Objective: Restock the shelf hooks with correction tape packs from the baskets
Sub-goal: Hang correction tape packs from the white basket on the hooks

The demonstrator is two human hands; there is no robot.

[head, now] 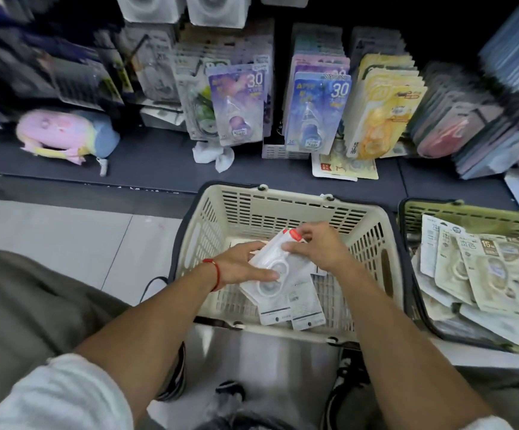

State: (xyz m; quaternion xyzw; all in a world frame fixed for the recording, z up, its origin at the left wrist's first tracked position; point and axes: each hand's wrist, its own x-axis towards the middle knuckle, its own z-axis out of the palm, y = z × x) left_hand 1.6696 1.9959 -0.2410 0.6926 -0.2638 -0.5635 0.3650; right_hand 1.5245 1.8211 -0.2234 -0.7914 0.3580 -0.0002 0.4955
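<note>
**Packs gathered in the cream basket**

Left hand (239, 265) and right hand (317, 246) both grip a bundle of packs (278, 274) inside the basket (283, 200). Its long axis points up toward the hooks (320, 85) beyond the basket's far rim.

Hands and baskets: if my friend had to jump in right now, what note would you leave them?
Left hand: fingers around a small stack of white correction tape packs, holding it over the cream basket.
Right hand: pinching the top of the same stack, near the red tab.
Green basket, to the right: piled with more packs.
Shelf hooks: purple, blue and yellow packs already hang in rows.
Done: a stack is gathered in hand.
Left: lift it to a matching hook, hang it, then work through what remains in both baskets.
</note>
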